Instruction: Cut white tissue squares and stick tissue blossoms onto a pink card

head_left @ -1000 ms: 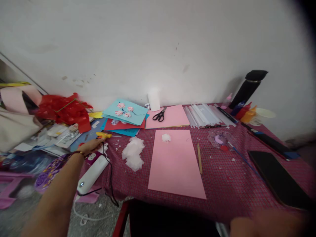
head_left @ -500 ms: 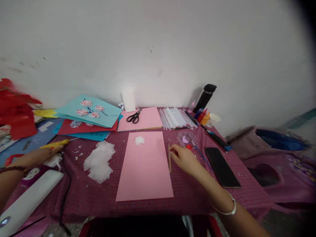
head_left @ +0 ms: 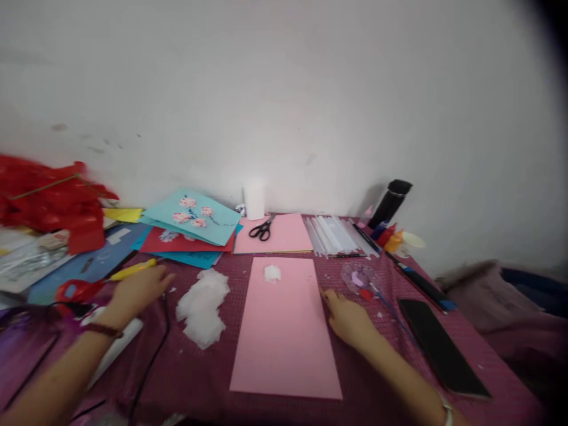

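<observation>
A pink sheet (head_left: 286, 337) lies before me with a small white tissue tuft (head_left: 272, 273) near its top. My right hand (head_left: 350, 322) rests at the sheet's right edge, fingers curled together; whatever they hold is hidden. To the left, my left hand (head_left: 139, 293) reaches over the table with its fingers stretched out and nothing visible in them. Just behind it lies a yellow tool (head_left: 133, 269), and a red handle-like part (head_left: 75, 293) sits to its left. Between that hand and the sheet is a pile of white tissue pieces (head_left: 203, 307).
Black scissors (head_left: 261, 229) lie on more pink paper at the back. Flower-painted cards (head_left: 195, 219) are stacked at back left. Clear glue sticks (head_left: 335, 234), a flower-shaped palette (head_left: 355, 275), paint bottles (head_left: 393, 239), a black bottle (head_left: 390, 201) and a phone (head_left: 439, 346) occupy the right.
The view has shifted, moving the table lower and rightward. My left hand has moved right, from the yellow tool to in front of it. The wooden stick beside the sheet no longer shows.
</observation>
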`<state>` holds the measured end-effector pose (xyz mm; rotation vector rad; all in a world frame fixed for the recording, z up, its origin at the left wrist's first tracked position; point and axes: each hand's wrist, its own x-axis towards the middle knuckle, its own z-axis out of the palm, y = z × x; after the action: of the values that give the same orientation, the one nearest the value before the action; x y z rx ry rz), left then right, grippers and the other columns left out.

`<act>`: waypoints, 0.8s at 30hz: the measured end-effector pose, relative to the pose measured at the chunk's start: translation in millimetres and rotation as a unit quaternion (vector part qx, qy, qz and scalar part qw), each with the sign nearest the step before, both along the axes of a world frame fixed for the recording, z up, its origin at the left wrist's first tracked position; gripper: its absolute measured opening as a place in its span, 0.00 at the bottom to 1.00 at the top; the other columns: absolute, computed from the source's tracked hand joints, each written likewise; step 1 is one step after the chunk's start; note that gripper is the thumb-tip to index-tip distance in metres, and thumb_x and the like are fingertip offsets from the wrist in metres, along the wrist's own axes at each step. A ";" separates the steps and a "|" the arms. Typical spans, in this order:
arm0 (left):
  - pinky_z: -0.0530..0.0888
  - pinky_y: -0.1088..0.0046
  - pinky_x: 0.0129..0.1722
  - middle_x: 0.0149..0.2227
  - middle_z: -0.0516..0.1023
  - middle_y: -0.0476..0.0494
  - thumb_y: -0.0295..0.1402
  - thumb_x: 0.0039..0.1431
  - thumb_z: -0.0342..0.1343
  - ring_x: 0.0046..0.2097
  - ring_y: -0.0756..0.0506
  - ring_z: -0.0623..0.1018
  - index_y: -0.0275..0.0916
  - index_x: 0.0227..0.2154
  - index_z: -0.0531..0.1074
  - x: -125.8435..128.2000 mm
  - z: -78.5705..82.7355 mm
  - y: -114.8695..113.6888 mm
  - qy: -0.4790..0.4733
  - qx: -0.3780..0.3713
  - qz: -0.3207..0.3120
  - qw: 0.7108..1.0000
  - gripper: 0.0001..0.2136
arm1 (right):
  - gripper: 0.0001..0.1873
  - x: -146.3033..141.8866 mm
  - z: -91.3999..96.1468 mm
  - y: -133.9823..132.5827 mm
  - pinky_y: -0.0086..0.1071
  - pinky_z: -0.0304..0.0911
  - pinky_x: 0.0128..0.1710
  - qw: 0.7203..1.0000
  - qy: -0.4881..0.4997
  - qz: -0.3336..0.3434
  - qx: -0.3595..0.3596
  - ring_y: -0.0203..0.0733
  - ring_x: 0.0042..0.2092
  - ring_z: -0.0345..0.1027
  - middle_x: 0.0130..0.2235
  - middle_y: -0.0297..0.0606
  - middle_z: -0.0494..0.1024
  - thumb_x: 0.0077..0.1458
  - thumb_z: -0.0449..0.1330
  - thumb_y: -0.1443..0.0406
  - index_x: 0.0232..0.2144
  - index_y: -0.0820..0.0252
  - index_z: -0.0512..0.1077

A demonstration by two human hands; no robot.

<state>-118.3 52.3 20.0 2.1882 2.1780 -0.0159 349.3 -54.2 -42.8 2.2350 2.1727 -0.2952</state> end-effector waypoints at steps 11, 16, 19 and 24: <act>0.62 0.72 0.30 0.25 0.73 0.48 0.34 0.55 0.46 0.30 0.46 0.72 0.39 0.25 0.65 27.7 -5.9 -45.5 -0.175 0.065 -0.051 0.981 0.08 | 0.07 37.8 -5.8 -6.2 0.31 0.59 0.23 0.816 0.568 -0.108 0.015 0.38 0.23 0.63 0.24 0.31 0.69 0.45 0.57 0.65 0.32 0.54 0.70; 0.65 0.72 0.33 0.29 0.74 0.47 0.34 0.57 0.45 0.32 0.47 0.73 0.39 0.29 0.68 48.8 -17.2 -79.3 -0.240 0.043 -0.081 0.966 0.08 | 0.15 25.3 -0.1 -3.2 0.29 0.66 0.29 0.545 0.818 -0.184 0.017 0.37 0.30 0.68 0.29 0.32 0.71 0.35 0.66 0.68 0.30 0.49 0.72; 0.67 0.71 0.37 0.32 0.74 0.45 0.32 0.58 0.46 0.35 0.45 0.73 0.39 0.30 0.69 58.8 -31.5 -103.3 -0.227 0.021 -0.098 0.969 0.07 | 0.15 2.8 -1.8 4.8 0.29 0.68 0.32 0.523 0.836 -0.168 -0.018 0.35 0.30 0.68 0.30 0.30 0.72 0.37 0.68 0.66 0.31 0.47 0.71; 0.67 0.68 0.42 0.34 0.74 0.43 0.32 0.58 0.47 0.39 0.43 0.73 0.39 0.31 0.70 50.5 -46.5 -128.5 -0.191 -0.018 -0.079 0.978 0.07 | 0.10 -28.8 -9.4 18.5 0.32 0.66 0.32 0.539 0.828 -0.085 -0.125 0.35 0.28 0.65 0.28 0.31 0.70 0.46 0.64 0.58 0.32 0.49 0.70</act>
<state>-67.8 -76.2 -26.4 2.1254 1.7817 0.3287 320.5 -35.6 -52.2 1.7478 1.4622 -3.4893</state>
